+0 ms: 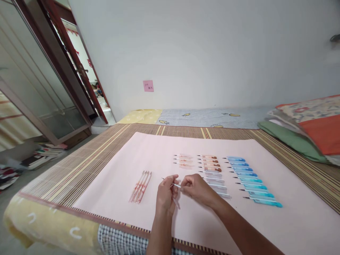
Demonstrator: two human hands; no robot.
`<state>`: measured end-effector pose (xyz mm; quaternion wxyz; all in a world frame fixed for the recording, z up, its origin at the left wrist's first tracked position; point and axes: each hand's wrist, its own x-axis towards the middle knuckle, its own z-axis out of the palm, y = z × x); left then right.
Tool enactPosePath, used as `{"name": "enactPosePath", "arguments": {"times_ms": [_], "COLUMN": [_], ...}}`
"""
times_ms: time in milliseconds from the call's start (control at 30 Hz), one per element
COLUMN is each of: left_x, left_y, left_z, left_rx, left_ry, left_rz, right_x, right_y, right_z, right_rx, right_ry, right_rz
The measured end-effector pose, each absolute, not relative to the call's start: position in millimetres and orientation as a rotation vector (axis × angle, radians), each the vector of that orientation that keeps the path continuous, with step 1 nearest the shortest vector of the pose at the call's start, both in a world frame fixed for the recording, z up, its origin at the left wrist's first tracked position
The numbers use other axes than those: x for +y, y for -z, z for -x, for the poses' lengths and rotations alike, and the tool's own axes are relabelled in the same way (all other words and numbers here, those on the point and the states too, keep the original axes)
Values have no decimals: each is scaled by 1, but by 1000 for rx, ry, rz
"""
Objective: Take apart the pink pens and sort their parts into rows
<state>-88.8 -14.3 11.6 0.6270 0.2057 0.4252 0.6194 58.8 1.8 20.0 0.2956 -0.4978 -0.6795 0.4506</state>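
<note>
Fingers of my left hand [166, 194] and right hand [196, 187] pinch a slim white refill [176, 185] above pink paper [159, 152], between reddish pens [140, 186] and blue pens [255, 181]; beneath I see striped matting [87, 159], beyond it a white wall [202, 53].

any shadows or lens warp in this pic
Head view: faint, soft shadow on the pink sheet near the left hand; head view, left edge: the glass-panelled door leans and looks stretched, likely wide-lens distortion.
</note>
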Motion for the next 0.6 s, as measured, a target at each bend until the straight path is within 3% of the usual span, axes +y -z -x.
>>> {"name": "enactPosePath", "arguments": {"times_ms": [600], "left_x": [-13], "left_y": [-16], "left_z": [98], "left_rx": [1034], "left_ry": [-1459], "left_rz": [-313], "right_x": [57], "right_y": [-16], "right_z": [-81], "right_rx": [-2315], "right_ry": [-153], "right_rz": [1858]}}
